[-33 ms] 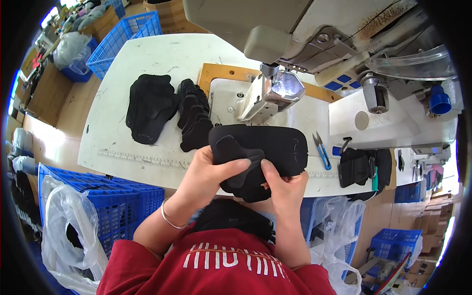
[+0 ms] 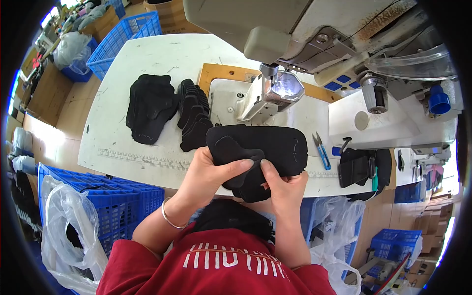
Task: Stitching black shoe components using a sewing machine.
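Between my hands, over the table's near edge, is a black padded fabric piece (image 2: 275, 145) with a smaller shaped black piece lying against it. My left hand (image 2: 204, 174) grips its left side, thumb pressed on the smaller piece. On the lower right, my right hand (image 2: 284, 189) pinches the fabric, its thumb close to the left thumb; the fingers behind are mostly hidden. Just beyond stands the sewing machine's lit head (image 2: 282, 91). To the left lie a stack of similar black pieces (image 2: 151, 108) and an overlapping row of smaller black pieces (image 2: 193, 115).
Blue-handled thread snips (image 2: 322, 152) lie right of the fabric. Farther right are a black phone-like object (image 2: 354, 171) and dark pieces. A ruler strip (image 2: 142, 160) runs along the table's front. Blue crates (image 2: 118, 201) and plastic bags (image 2: 69, 231) flank the table.
The left end of the fabric piece and my left hand have shifted very slightly. My right hand keeps its hold in the same place.
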Demonstrator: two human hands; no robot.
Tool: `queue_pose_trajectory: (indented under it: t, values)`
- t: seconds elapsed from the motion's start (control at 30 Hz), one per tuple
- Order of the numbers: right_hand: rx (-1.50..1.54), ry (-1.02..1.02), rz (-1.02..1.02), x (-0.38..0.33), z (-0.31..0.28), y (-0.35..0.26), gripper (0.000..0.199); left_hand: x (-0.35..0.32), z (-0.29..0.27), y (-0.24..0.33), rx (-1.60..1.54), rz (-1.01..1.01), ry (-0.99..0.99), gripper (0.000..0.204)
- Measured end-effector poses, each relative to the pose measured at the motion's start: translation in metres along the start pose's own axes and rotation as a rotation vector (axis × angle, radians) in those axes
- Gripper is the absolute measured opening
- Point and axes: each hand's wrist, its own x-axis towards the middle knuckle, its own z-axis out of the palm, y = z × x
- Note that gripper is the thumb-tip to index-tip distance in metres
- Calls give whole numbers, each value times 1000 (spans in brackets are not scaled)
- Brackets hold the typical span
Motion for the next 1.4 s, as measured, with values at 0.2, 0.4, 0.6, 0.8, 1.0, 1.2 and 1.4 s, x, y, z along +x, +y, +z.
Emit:
queue_pose_trajectory:
  t: [0.2,0.4,0.6,0.8,1.0,1.2,1.4]
  values:
    - [7,3,-38,1,2,-6,14,6,7,13,357,163,-18,15]
    - [2,-27,-35,10,-3,-7,21,17,20,16,260,137,13,14]
    - [-59,-43,-43,34,6,-23,22,35,28,40,343,194,0,16]
    - [-135,173,-784,49,-12,-5,27,51,31,86,466,-42,-52,32]
    - [-1053,70,-1238,60,-17,-32,37,60,21,96,546,-98,-66,36]
    - [-1042,-22,-1359,85,-7,-46,34,100,-6,85,846,383,-333,35]
    - [-1051,13,-1366,90,-9,-45,34,98,21,92,338,-39,-75,31]
